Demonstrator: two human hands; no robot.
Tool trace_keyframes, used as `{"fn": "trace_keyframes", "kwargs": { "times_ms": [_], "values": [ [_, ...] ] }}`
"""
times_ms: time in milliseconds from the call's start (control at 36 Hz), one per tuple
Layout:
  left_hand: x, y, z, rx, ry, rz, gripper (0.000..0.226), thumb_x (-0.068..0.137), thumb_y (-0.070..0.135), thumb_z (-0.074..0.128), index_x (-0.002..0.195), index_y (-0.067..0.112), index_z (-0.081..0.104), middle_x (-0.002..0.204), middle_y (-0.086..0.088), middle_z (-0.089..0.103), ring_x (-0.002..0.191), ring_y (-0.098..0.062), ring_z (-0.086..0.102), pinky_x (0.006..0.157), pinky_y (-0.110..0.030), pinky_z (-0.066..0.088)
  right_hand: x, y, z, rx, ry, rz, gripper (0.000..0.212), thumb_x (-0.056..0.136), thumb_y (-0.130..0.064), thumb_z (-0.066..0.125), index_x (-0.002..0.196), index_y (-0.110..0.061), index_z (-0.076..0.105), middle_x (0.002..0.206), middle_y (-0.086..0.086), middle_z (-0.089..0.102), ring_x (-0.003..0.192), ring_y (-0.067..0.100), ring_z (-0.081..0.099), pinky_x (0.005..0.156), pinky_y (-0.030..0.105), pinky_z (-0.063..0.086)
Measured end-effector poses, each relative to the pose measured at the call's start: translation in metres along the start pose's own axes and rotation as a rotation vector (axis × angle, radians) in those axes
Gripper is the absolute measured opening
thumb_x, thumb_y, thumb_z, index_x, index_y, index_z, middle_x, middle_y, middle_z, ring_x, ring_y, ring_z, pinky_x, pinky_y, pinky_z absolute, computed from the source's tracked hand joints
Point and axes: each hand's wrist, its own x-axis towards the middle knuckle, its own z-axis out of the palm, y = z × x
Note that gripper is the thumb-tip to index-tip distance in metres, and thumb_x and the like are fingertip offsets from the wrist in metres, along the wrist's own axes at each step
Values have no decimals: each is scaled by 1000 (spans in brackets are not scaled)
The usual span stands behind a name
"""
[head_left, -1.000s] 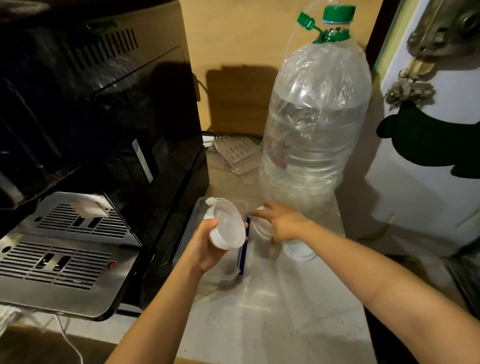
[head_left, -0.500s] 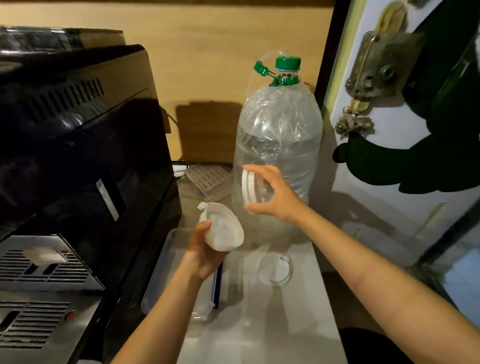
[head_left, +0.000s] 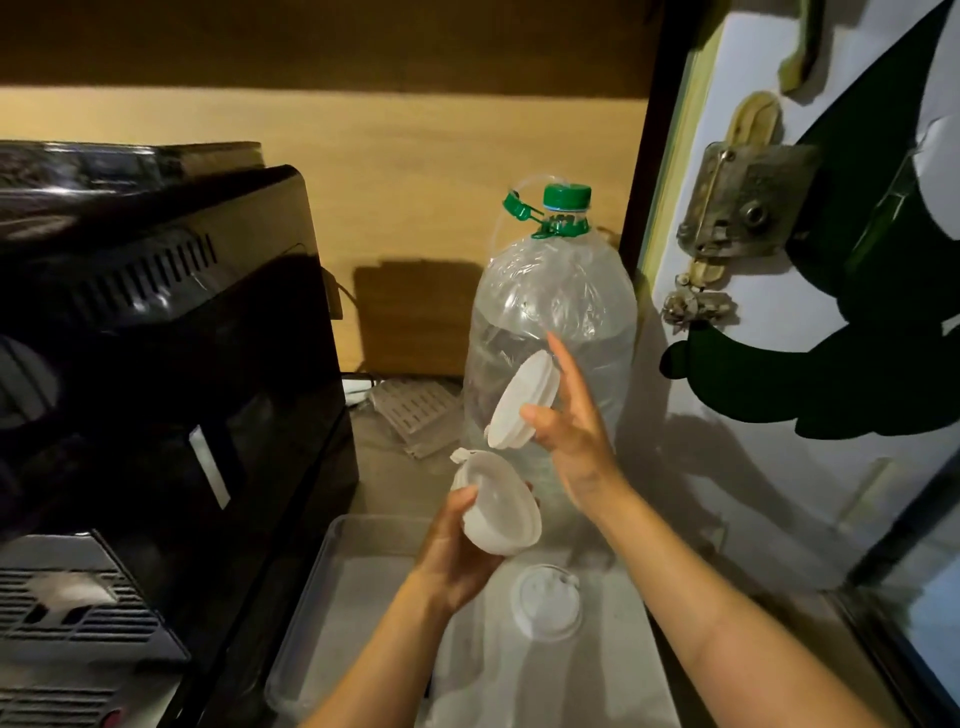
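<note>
While the left hand (head_left: 452, 556) curls its fingers and thumb round a small white tub (head_left: 501, 514), gripping it tilted in the air just in front of the foot of the big water bottle (head_left: 550, 322), the right hand (head_left: 576, 441) pinches a round white lid (head_left: 522, 402) between thumb and fingers, with the forefinger stretched out straight. That lid stands on edge before the bottle's middle, just above the tub and not quite touching it. A second lid (head_left: 545, 603) lies flat on the counter (head_left: 628, 654), nearer the camera than the bottle's base. A clear tray (head_left: 332, 571) sits left of that base, and a black machine (head_left: 182, 338) rises further left.
</note>
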Motion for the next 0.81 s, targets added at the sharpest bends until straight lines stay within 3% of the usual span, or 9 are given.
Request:
{"fn": "trace_keyframes", "kwargs": {
  "times_ms": [167, 222, 361, 500, 722, 806],
  "values": [
    [5, -2, 0, -24, -13, -5, 88, 25, 39, 90, 102, 10, 60, 86, -12, 71, 76, -22, 68, 60, -29, 56, -2, 12, 8, 184, 83, 14, 63, 48, -32, 66, 108, -41, 49, 111, -7, 48, 93, 8, 54, 70, 20, 51],
    [6, -1, 1, -44, -36, 17, 84, 26, 38, 91, 101, 12, 62, 84, -10, 73, 74, -20, 70, 61, -29, 57, -3, 17, 11, 240, 102, 29, 63, 46, -30, 66, 105, -35, 47, 107, -3, 47, 91, 11, 52, 72, 25, 50],
    [9, 2, -1, -38, -63, 75, 72, 31, 42, 89, 96, 17, 71, 90, -7, 73, 80, -19, 69, 67, -30, 56, -9, 27, 13, 261, 112, 78, 62, 43, -27, 69, 97, -29, 39, 120, 9, 45, 101, 19, 49, 82, 32, 44],
    [10, 7, -4, -26, -60, 96, 64, 34, 46, 87, 92, 22, 74, 90, -4, 73, 83, -16, 68, 77, -33, 48, -14, 33, 6, 152, 26, 116, 60, 43, -27, 70, 91, -26, 33, 117, 5, 49, 102, 14, 52, 85, 27, 46],
    [9, 11, -4, -122, -48, 78, 71, 31, 40, 91, 94, 12, 73, 95, -11, 72, 85, -21, 69, 73, -31, 56, -21, 29, -3, -52, -129, 181, 69, 39, -33, 74, 94, -26, 33, 128, 7, 45, 113, 17, 49, 91, 26, 47],
    [8, 11, -4, -146, -57, 76, 72, 31, 38, 91, 94, 11, 72, 96, -11, 72, 86, -22, 69, 74, -32, 57, -22, 28, -6, -87, -177, 197, 76, 38, -31, 74, 102, -21, 33, 127, 6, 43, 107, 8, 50, 85, 16, 49]
  ]
}}
